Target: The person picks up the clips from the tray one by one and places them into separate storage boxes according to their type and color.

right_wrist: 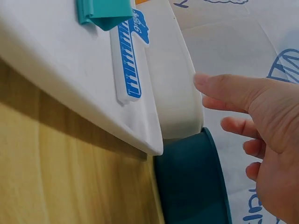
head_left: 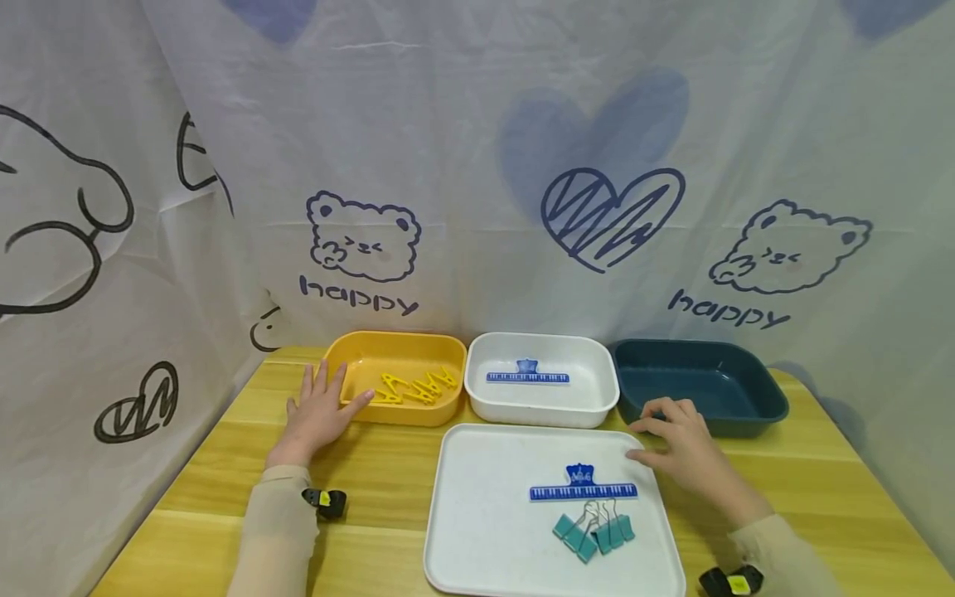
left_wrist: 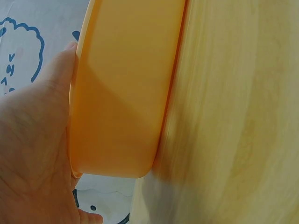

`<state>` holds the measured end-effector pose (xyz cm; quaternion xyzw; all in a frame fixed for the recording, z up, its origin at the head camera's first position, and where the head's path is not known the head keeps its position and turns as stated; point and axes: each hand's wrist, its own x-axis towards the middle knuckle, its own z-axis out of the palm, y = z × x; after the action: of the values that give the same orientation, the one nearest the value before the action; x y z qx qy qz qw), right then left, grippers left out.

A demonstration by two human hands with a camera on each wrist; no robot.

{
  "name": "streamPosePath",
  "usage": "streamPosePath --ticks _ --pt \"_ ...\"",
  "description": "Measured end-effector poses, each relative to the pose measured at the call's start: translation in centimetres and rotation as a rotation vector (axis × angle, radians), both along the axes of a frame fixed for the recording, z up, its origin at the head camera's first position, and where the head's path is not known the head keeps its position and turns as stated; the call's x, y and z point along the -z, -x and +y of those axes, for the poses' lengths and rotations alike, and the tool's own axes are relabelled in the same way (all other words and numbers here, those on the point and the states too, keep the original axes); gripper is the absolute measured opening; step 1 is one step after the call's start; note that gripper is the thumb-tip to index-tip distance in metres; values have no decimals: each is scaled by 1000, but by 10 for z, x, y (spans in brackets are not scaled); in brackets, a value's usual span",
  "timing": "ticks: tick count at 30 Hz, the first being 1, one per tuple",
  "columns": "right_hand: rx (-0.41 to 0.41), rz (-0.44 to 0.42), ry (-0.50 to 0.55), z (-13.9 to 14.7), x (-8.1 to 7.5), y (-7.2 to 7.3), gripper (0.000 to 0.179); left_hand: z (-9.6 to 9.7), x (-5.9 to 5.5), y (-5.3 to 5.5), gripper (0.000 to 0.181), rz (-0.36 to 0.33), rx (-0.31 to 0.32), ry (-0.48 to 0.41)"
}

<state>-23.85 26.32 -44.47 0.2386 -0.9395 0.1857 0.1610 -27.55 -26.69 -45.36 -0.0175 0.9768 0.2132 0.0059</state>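
Right hand (head_left: pixel 688 452) hovers above wooden table (head_left: pixel 373 535) — cloth (head_left: pixel 462 157) behind.

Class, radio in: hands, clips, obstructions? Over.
Left hand at yellow bin, fingers spread. Right hand empty, by tray corner. On tray: blue clip, two teal clips. Right hand's path to clips looks unblocked.

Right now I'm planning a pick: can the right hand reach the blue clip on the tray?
Probably yes: the right hand hovers, seemingly empty, near the tray, and nothing seems to block the blue clip.
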Motion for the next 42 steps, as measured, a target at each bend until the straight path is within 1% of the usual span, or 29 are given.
streamPosePath --ticks 4,10,13,17,22,27,36,39,42 --pt "-18 -85 7 -1 2 -1 25 0 -1 -1 95 -10 2 9" --pt "-50 -216 -36 -1 6 0 22 0 0 1 96 -15 4 5" --pt "-60 -280 -40 -1 9 2 20 -1 0 1 96 -16 4 8" --pt "-71 -335 -47 -1 13 4 18 -1 0 2 96 -14 -1 13" --pt "-104 -364 -66 -1 19 6 19 0 -1 1 95 -13 2 5" --pt "-133 -387 -82 -2 19 5 20 0 0 1 95 -14 8 7" --pt "-115 -432 -113 -4 17 2 22 -2 0 0 96 -7 10 11" --pt "-119 -425 -124 -5 17 2 22 -1 0 0 95 -9 9 12" --pt "-140 -395 -140 -5 16 2 22 -1 -2 -1 95 -11 8 11"
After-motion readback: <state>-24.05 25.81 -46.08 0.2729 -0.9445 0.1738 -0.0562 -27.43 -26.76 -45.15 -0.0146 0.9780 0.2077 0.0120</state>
